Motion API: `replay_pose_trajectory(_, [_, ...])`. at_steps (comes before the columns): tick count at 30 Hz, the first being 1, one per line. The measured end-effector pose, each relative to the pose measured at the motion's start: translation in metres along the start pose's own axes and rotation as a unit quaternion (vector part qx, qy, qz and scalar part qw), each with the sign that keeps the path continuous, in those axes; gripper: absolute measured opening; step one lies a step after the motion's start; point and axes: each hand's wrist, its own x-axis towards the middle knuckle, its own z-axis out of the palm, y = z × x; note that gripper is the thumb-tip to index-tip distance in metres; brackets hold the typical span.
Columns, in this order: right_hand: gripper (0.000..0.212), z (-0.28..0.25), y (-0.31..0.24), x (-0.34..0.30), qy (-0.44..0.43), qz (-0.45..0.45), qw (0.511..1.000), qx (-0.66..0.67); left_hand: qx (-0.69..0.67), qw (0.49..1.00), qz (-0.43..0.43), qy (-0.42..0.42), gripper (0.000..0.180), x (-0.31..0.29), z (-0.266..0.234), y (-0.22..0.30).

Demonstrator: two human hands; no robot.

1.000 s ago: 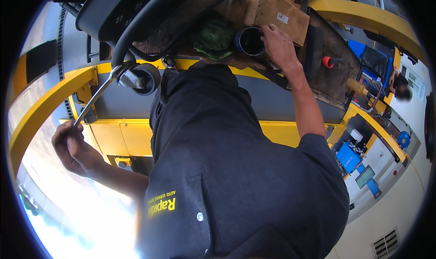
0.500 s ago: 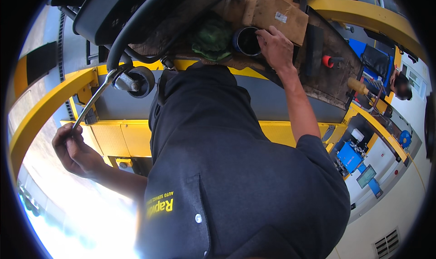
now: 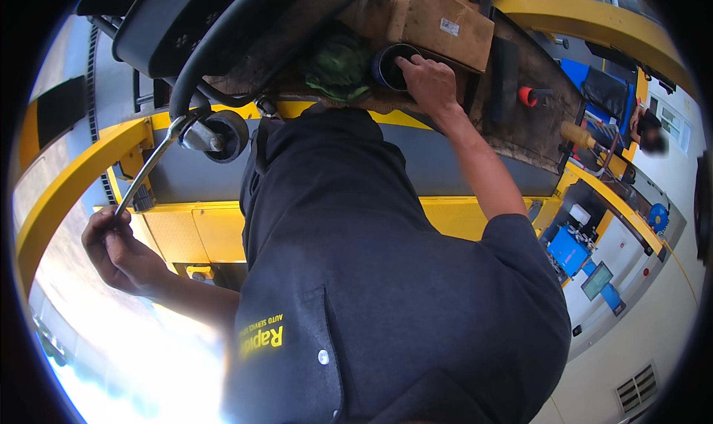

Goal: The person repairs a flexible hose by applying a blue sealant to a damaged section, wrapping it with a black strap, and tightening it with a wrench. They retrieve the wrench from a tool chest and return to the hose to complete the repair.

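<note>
Closest, lower centre: dark work shirt [image 3: 401, 298] filling the frame. Left of frame, the left hand [image 3: 122, 257] is holding a steel wrench [image 3: 148, 167] by its lower end, fingers closed round the shank. In the upper left the wrench's head is resting against the end of a bent dark tube [image 3: 194, 63], just beside a black wheel-like roller [image 3: 225, 136] with a metal hub. Upper centre, the right hand [image 3: 433, 86] is reaching over the rim of a dark can [image 3: 377, 70], at least one finger dipping inside; whether those fingers are pinching anything, cannot tell. Progress, as judged: wrench is placed at the joint, roller is sitting on its tube, nothing there is showing as taken apart; loose or tight, cannot tell. The can side is unfinished, the fingers not yet clear of it. Wrench is looking shiny and straight, slanting up to the right; roller is looking scuffed and dull. A crumpled green cloth [image 3: 338, 66] is lying left of the can, a cardboard box [image 3: 438, 30] sitting behind it, on a stained brown tabletop [image 3: 546, 127]. Farther off, right edge: another person [image 3: 650, 132], blurred, and a blue machine [image 3: 570, 251] standing below.
</note>
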Motion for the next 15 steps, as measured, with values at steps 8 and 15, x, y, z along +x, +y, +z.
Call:
replay_pose_trajectory(8, [0.01, 0.001, 0.034, 0.025, 0.019, -0.183, 0.979, -0.088, -0.023, 0.999, 0.013, -0.024, 0.029, 0.003, 0.002, 0.004])
replay_pose_trajectory(15, [0.008, 0.002, 0.031, 0.032, -0.044, -0.234, 0.964, -0.119, 0.001, 0.999, 0.035, -0.041, 0.03, 0.001, 0.003, 0.01])
